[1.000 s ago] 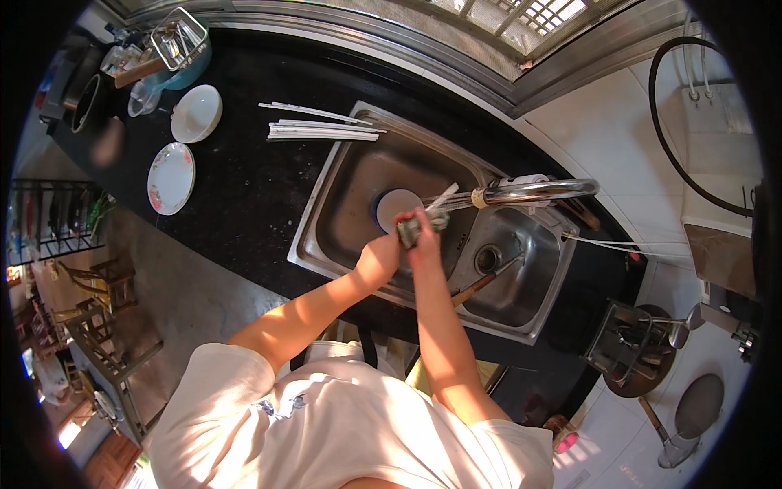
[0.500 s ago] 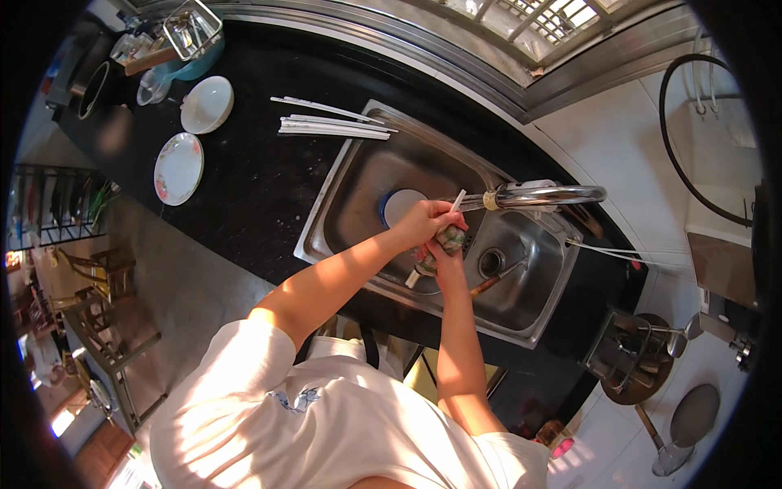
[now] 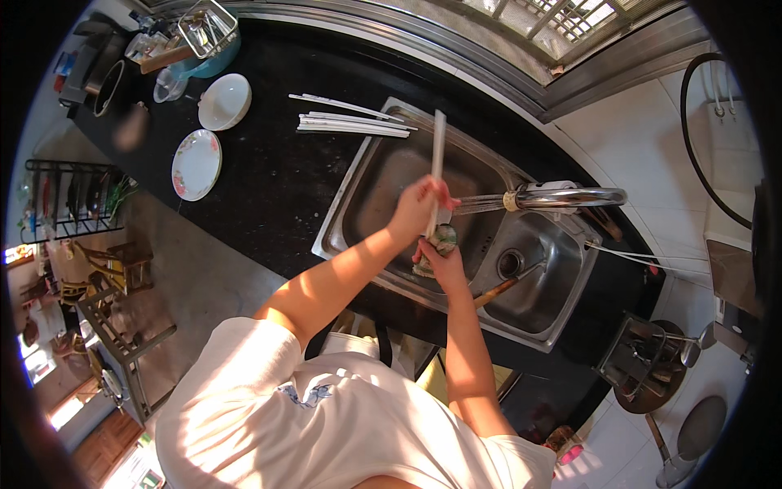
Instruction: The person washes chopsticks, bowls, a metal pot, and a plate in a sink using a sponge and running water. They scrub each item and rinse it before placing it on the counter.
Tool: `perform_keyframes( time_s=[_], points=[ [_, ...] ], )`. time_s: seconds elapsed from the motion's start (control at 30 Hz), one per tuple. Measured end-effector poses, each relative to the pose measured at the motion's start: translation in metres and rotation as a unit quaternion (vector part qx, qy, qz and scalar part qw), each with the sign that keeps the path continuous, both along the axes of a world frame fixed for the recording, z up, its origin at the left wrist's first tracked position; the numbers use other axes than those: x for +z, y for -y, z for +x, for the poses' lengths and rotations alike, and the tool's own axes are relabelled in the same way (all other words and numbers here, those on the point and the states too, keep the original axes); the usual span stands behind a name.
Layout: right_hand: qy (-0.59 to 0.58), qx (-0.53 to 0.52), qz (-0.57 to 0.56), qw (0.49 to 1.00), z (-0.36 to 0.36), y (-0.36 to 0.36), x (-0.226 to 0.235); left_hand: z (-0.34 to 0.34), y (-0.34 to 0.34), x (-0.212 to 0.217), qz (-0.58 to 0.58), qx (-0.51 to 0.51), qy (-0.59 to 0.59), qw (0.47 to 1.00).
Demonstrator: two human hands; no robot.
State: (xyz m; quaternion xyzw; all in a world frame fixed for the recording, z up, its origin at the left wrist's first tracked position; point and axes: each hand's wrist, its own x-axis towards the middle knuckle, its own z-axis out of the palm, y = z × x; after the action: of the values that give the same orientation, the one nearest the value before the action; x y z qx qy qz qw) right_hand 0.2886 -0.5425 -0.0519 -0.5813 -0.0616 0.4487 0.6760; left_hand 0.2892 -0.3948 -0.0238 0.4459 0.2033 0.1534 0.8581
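Observation:
My left hand (image 3: 417,209) is closed around white chopsticks (image 3: 439,151), which stick up past my fingers over the left basin of the steel sink (image 3: 371,175). Just below it, my right hand (image 3: 444,265) grips a crumpled, greenish-grey scrubbing cloth (image 3: 443,238) against the chopsticks' lower end. Water runs from the chrome faucet (image 3: 570,197) toward my left hand. How many chopsticks I hold is not clear. More white chopsticks (image 3: 354,125) lie together on the black counter, their ends over the sink's rim.
A white bowl (image 3: 225,102) and a flowered plate (image 3: 196,165) stand on the counter at left. Behind them is a blue basin (image 3: 220,61) with a wire basket. A wooden-handled utensil (image 3: 495,292) leans in the right basin. Pans and ladles hang at lower right.
The chopsticks have swung from a slant to nearly upright, with more length showing above my left hand. A round blue-edged white thing in the sink no longer shows. The view has shifted slightly.

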Motion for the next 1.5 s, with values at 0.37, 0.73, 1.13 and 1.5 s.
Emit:
perform_keyframes(
  time_s=[0.37, 0.73, 1.13, 1.5],
  points=[
    [0.153, -0.201, -0.434, 0.865, 0.040, -0.002, -0.090, -0.078, -0.174, -0.025, 0.791, 0.008, -0.173, 0.587],
    [0.288, -0.122, -0.553, 0.772, 0.037, -0.026, -0.097, -0.087, -0.207, -0.042, 0.808, -0.050, -0.161, 0.564],
    [0.176, -0.184, -0.486, 0.836, 0.046, -0.007, -0.117, -0.062, -0.188, -0.028, 0.766, 0.066, -0.140, 0.624],
    [-0.324, -0.332, -0.018, 0.886, -0.004, -0.014, -0.066, -0.039, 0.002, -0.052, 0.324, -0.156, -0.266, 0.894]
  ],
)
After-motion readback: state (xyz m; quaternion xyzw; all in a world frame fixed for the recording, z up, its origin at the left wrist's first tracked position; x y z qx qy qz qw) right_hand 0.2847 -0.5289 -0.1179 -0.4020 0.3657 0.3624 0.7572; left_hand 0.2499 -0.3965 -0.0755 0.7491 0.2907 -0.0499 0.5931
